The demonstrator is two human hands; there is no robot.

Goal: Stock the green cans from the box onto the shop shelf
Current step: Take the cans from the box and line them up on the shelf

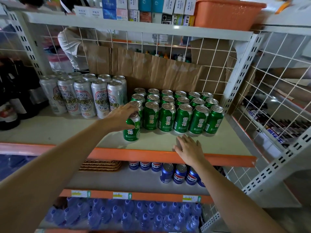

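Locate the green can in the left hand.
Head view, centre: green can in the left hand stands ahead of the green rows' left end, right of the tall white cans.

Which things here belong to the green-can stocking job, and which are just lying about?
Job:
green can, gripped by the left hand
rows of green cans already placed
shelf board
right hand, flat on its front edge

Lying about:
tall silver cans
blue cola cans below
water bottles
orange basket
cardboard sheet behind

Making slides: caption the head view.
Left hand grips a green can by the stocked rows; right hand rests on the shelf.
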